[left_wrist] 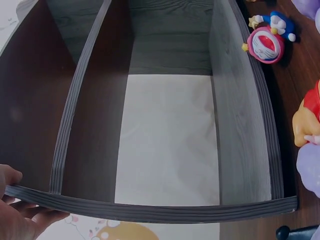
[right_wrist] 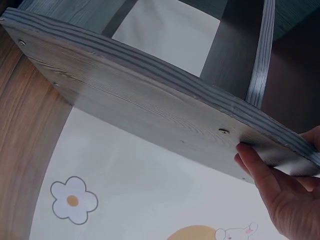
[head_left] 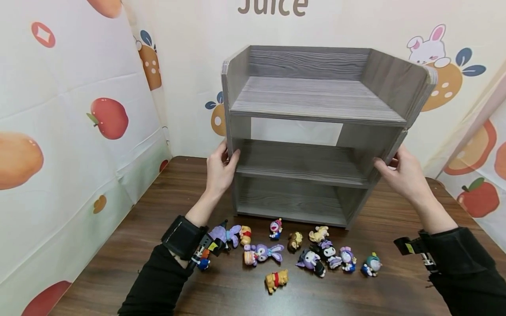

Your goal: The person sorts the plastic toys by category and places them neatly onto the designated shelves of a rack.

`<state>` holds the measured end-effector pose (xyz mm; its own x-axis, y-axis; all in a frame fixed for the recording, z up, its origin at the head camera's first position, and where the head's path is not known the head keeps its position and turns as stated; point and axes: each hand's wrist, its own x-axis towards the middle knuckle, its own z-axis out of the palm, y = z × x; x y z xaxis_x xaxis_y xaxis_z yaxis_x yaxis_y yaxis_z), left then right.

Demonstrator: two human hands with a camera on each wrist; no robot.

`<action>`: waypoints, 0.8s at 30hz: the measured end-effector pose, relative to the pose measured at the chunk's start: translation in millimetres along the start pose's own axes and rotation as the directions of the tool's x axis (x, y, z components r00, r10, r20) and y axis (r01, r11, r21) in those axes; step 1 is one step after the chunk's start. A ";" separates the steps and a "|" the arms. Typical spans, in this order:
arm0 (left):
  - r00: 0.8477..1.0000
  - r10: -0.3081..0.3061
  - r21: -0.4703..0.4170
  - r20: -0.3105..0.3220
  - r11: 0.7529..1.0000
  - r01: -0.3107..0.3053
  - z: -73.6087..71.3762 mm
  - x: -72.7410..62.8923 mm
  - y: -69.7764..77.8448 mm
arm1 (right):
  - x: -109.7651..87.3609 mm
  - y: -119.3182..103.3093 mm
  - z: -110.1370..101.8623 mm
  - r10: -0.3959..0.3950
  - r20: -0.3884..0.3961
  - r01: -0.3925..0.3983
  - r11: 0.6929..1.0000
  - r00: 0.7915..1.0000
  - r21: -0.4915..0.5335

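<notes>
Gray shelf [head_left: 300, 163] — left hand [head_left: 221, 169], right hand [head_left: 405, 175] on side edges [head_left: 226, 96] — figurines [head_left: 295, 242] near front

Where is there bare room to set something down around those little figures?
The shelf unit is bare on all three levels, as is the table between the nearest yellow bear and the right sleeve. Figures crowd the strip before the shelf unit.
</notes>
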<state>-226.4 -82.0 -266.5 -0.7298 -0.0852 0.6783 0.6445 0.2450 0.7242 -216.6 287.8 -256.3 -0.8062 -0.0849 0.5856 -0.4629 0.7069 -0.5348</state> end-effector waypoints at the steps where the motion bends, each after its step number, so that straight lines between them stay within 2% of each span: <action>1: 1.000 0.002 0.000 0.001 1.000 -0.002 1.1 -0.3 0.8 | -0.3 0.1 -1.2 0.007 0.000 -0.007 1.000 1.000 -0.005; 5: 1.000 0.010 0.004 0.006 1.000 -0.010 4.5 -1.2 1.5 | -0.6 1.4 -3.9 0.031 -0.001 -0.031 0.999 1.000 -0.025; 19: 0.998 0.050 0.053 0.030 0.997 -0.052 5.8 -2.3 -1.4 | 1.9 9.3 -5.5 0.017 0.012 -0.017 1.000 1.000 -0.024; 24: 0.997 0.063 0.063 0.039 0.996 -0.066 8.2 2.3 -27.0 | 1.7 7.6 -6.2 0.023 0.010 -0.022 0.999 1.000 -0.024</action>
<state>-247.3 -80.9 -285.5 -0.6959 -0.0323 0.7174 0.6752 0.3109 0.6689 -219.2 297.4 -255.6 -0.8200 -0.0758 0.5673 -0.4360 0.7250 -0.5332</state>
